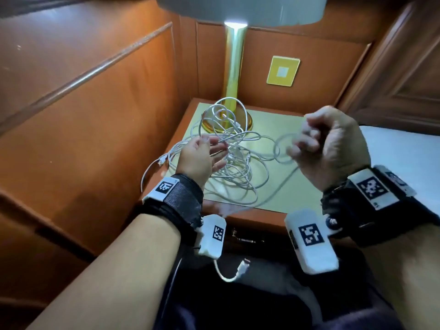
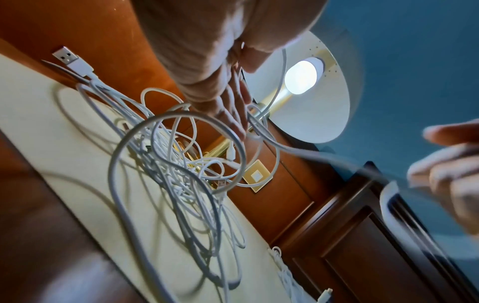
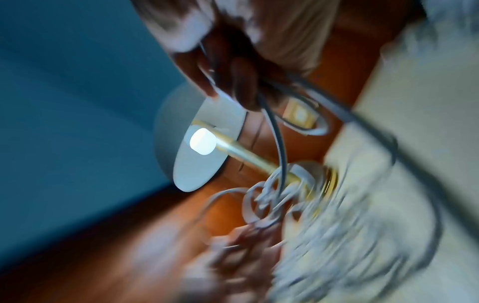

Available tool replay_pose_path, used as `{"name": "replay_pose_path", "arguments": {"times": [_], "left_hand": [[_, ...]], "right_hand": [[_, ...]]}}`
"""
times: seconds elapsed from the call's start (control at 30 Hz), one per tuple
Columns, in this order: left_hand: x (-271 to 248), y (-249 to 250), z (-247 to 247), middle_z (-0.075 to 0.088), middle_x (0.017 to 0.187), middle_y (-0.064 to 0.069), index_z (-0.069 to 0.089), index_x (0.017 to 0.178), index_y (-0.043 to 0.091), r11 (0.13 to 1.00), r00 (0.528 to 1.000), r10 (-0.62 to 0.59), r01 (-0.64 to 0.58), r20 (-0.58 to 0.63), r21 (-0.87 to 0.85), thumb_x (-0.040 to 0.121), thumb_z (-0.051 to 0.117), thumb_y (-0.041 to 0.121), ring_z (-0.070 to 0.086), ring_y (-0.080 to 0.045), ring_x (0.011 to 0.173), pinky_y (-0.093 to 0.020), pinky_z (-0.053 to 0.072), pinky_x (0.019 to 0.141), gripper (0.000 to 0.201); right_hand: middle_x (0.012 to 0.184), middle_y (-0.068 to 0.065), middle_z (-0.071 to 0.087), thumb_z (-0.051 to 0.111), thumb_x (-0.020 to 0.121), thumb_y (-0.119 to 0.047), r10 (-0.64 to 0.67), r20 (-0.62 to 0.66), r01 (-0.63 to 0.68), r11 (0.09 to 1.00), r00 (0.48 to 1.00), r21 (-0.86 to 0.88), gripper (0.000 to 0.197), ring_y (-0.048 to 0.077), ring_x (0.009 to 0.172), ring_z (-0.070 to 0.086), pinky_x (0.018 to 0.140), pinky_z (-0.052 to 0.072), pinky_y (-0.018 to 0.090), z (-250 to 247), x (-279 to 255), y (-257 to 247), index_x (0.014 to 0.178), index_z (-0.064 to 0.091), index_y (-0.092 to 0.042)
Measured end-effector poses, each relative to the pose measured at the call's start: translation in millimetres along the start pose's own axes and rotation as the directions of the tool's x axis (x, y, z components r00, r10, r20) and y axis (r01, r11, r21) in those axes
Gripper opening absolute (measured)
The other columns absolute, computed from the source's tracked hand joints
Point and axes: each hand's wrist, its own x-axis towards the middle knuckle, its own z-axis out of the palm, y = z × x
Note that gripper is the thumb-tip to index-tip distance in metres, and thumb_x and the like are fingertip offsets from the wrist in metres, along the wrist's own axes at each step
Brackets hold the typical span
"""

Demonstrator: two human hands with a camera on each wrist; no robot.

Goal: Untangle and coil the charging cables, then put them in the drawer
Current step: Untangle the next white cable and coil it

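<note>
A tangle of white charging cables lies on the cream nightstand top; it shows close up in the left wrist view. My left hand is at the tangle's left side, thumb pinching a strand against straight fingers. To the right, my right hand is raised above the top, fingers curled round a small loop of cable that trails back to the tangle. The right wrist view is blurred and shows only the strand running out of the fist. A USB plug hangs over the left edge.
A brass lamp stands at the back of the nightstand, its base touching the tangle. Orange wood panels close in the left and back. A yellow wall plate is behind. A white bed lies to the right. The dark drawer front sits below.
</note>
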Motion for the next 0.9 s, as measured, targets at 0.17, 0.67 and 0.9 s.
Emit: {"name": "replay_pose_path", "arguments": {"times": [0.17,0.67,0.9], "left_hand": [[0,8,1,0.072,0.11,-0.012,0.052,0.084,0.011,0.989,0.993,0.08,-0.09,-0.082,-0.121,0.11,0.032,0.023,0.073,-0.023,0.074,-0.033,0.062,0.065,0.035],[6,12,-15,0.074,0.102,-0.014,0.044,0.082,0.014,0.991,0.981,0.01,-0.035,-0.192,-0.129,0.11,0.027,0.026,0.074,-0.028,0.063,-0.023,0.047,0.038,0.035],[11,5,-9,0.069,0.105,-0.027,0.041,0.082,0.01,0.964,0.975,0.0,-0.059,-0.221,-0.259,0.111,0.025,0.024,0.075,-0.028,0.071,-0.029,0.058,0.053,0.035]], "right_hand": [[0.052,-0.002,0.045,0.085,0.073,-0.049,-0.09,0.109,0.134,0.353,0.99,-0.926,0.05,0.019,0.049,0.04,0.052,0.035,0.029,-19,9,19,0.068,0.05,-0.012],[0.051,-0.005,0.039,0.067,0.092,-0.036,0.073,0.049,-0.017,0.704,0.996,-0.71,0.035,0.017,0.05,0.035,0.049,0.024,0.029,-26,12,5,0.064,0.054,-0.019],[0.085,-0.001,0.07,0.058,0.095,-0.013,0.02,-0.115,0.011,0.965,0.993,0.261,0.009,0.014,0.091,0.074,0.095,0.055,0.038,-31,8,-19,0.087,0.058,-0.012]]}}
